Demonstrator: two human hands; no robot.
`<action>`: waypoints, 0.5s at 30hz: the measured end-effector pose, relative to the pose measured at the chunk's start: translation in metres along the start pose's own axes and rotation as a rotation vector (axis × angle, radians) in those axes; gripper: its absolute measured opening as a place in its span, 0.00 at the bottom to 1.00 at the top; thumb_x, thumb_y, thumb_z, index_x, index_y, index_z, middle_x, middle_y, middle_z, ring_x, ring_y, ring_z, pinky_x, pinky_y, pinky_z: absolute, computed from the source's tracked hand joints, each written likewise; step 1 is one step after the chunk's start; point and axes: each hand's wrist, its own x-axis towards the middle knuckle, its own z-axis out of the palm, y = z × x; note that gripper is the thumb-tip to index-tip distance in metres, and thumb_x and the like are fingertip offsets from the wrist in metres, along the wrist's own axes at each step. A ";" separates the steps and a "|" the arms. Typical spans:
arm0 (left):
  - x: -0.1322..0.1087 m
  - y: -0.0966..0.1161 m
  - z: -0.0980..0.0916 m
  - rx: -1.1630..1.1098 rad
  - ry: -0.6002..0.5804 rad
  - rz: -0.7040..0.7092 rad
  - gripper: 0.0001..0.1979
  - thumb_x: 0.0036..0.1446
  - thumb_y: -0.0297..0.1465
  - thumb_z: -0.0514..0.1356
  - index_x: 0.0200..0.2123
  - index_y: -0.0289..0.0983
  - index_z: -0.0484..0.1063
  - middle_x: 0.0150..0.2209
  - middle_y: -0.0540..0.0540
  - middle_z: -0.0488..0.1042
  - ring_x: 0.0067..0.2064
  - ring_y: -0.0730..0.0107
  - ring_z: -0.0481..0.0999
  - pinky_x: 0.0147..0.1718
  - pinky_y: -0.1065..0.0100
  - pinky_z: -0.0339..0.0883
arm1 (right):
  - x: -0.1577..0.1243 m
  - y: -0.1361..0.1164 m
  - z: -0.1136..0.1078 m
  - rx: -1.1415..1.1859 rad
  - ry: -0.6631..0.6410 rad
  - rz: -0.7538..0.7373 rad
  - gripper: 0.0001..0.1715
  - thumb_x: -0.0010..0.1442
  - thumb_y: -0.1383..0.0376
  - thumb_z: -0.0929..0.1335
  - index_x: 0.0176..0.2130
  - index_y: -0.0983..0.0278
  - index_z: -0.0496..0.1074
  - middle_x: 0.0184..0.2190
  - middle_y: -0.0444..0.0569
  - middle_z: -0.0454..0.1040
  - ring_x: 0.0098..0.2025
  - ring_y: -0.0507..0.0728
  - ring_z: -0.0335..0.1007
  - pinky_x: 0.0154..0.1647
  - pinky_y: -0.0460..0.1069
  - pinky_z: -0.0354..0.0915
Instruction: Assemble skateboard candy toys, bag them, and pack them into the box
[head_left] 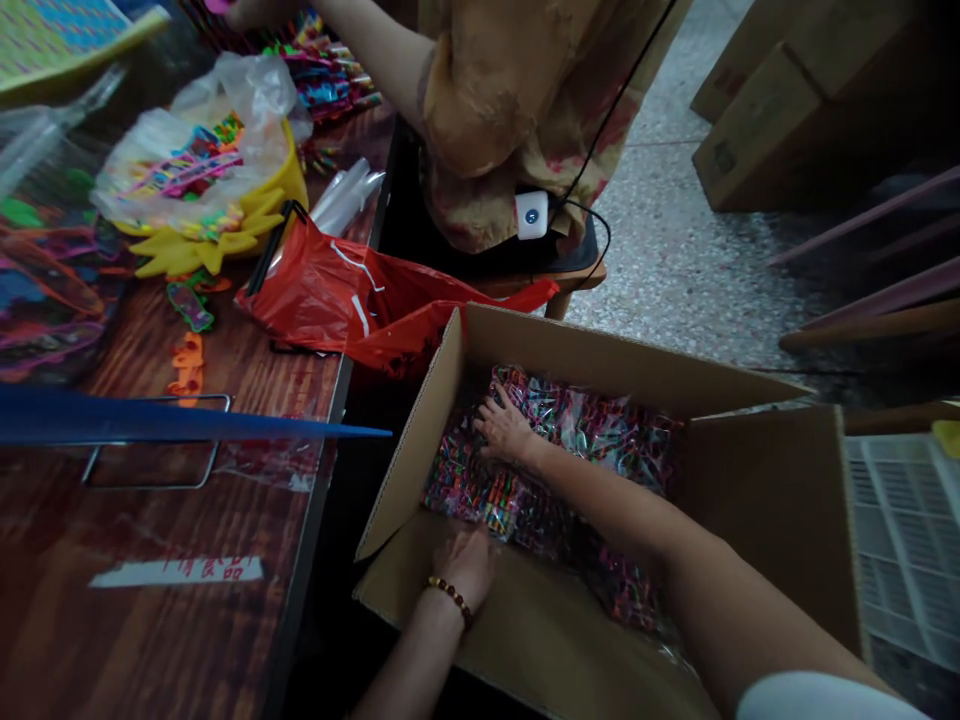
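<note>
An open cardboard box (420, 430) stands on the floor beside the table, filled with clear packets of small multicoloured pieces (600, 430). My right hand (502, 428) lies flat on the packets at the box's far left, fingers spread. My left hand (466, 562), with a bead bracelet at the wrist, reaches over the box's near edge onto the packets. Its fingertips are tucked down among them and hidden.
A wooden table (150, 620) at left carries a red plastic bag (337, 295), a yellow tub (289, 180) with a clear bag of coloured pieces, and a blue strip (187, 422). Another person in a patterned garment (510, 110) sits beyond. Cardboard boxes (787, 110) stand far right.
</note>
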 end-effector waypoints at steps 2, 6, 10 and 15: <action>0.001 0.001 -0.002 -0.007 0.011 0.008 0.17 0.59 0.33 0.51 0.50 0.39 0.70 0.45 0.38 0.76 0.48 0.52 0.75 0.44 0.57 0.68 | 0.006 -0.003 0.000 -0.025 -0.033 0.007 0.28 0.46 0.51 0.74 0.42 0.66 0.76 0.43 0.59 0.72 0.56 0.70 0.56 0.64 0.68 0.26; 0.003 0.007 -0.008 -0.012 0.056 0.020 0.17 0.60 0.36 0.50 0.49 0.41 0.70 0.45 0.40 0.76 0.49 0.53 0.75 0.43 0.58 0.68 | 0.017 -0.014 -0.012 0.026 -0.118 0.015 0.32 0.45 0.53 0.75 0.47 0.67 0.74 0.47 0.61 0.70 0.59 0.72 0.51 0.63 0.69 0.25; 0.000 0.011 -0.014 0.011 0.092 0.018 0.16 0.61 0.35 0.48 0.49 0.41 0.69 0.45 0.42 0.77 0.47 0.55 0.76 0.41 0.60 0.69 | 0.003 -0.047 -0.014 0.419 -0.051 0.096 0.22 0.57 0.64 0.67 0.52 0.66 0.69 0.55 0.58 0.65 0.64 0.66 0.45 0.64 0.64 0.36; -0.012 0.004 -0.028 0.091 0.097 0.003 0.14 0.61 0.32 0.49 0.42 0.38 0.73 0.45 0.40 0.77 0.46 0.54 0.76 0.42 0.59 0.68 | -0.040 -0.097 0.037 0.719 -0.206 0.351 0.10 0.61 0.65 0.64 0.38 0.68 0.73 0.36 0.56 0.74 0.41 0.59 0.70 0.45 0.54 0.64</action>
